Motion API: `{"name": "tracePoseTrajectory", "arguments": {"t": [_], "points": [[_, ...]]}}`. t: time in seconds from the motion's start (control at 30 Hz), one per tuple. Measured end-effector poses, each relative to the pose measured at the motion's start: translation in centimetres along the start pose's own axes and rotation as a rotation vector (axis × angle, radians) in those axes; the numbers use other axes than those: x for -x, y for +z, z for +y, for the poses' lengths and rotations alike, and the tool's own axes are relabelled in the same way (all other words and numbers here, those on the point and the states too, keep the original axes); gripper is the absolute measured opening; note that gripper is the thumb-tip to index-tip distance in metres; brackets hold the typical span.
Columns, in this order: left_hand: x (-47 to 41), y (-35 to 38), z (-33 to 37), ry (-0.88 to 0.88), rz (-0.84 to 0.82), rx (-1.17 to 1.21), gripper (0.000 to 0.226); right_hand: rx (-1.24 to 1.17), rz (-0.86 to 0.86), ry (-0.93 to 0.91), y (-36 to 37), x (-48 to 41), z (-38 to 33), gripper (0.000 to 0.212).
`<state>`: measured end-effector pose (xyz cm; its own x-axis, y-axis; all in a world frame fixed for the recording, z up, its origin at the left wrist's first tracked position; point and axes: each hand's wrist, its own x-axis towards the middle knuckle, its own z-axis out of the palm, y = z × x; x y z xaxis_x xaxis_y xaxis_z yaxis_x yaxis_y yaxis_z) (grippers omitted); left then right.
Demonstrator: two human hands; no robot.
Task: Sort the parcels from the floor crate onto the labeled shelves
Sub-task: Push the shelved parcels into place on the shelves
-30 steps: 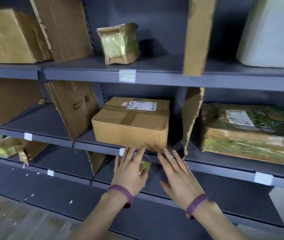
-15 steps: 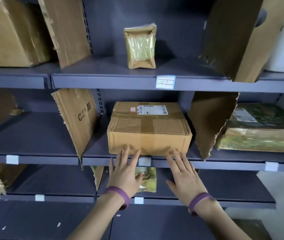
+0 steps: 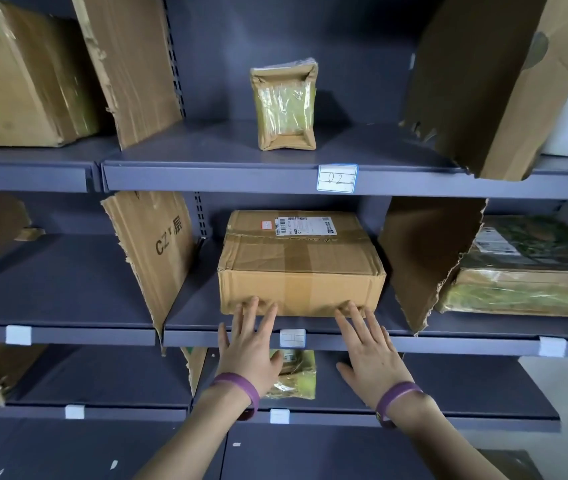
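A brown cardboard parcel [image 3: 301,265] with a white shipping label lies flat on the middle grey shelf [image 3: 185,327], between two torn cardboard dividers. My left hand [image 3: 247,348] has its fingers spread and its fingertips on the lower left of the parcel's front face. My right hand [image 3: 369,351] is spread the same way, fingertips on the lower right of that face. Neither hand grips anything. Both wrists wear purple bands. A white label tag [image 3: 293,337] sits on the shelf edge between my hands.
On the shelf above, tagged "02" [image 3: 337,178], stands a small taped parcel [image 3: 286,105]. A green-wrapped parcel [image 3: 525,271] lies in the bay to the right. A small green packet [image 3: 293,375] sits on the shelf below. Cardboard dividers [image 3: 150,251] separate the bays.
The view has swung left and closer to the shelf. The brown parcel sits a little deeper on the shelf, and both hands stay with fingertips at its front face.
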<state>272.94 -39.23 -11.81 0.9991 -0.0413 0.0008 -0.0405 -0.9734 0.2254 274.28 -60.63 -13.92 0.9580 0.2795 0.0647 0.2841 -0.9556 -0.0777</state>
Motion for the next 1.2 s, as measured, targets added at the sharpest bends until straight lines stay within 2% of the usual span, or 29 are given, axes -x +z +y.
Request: {"name": "tracePoseTrajectory", "arguments": {"t": [0.73,0.93,1.2], "points": [[-0.7,0.2,0.9,-0.015,0.062,0.016,0.073,-0.04,0.013,-0.067,-0.6,-0.7,0.2,0.075],[2.8,0.1,0.1,-0.007,0.2,0.091,0.073,-0.111,0.046,-0.19,-0.7,-0.2,-2.1,0.076],[8.0,0.0,-4.2,-0.137,0.218,0.101,0.074,-0.138,0.018,-0.279,0.3,2.0,-7.2,0.082]]}}
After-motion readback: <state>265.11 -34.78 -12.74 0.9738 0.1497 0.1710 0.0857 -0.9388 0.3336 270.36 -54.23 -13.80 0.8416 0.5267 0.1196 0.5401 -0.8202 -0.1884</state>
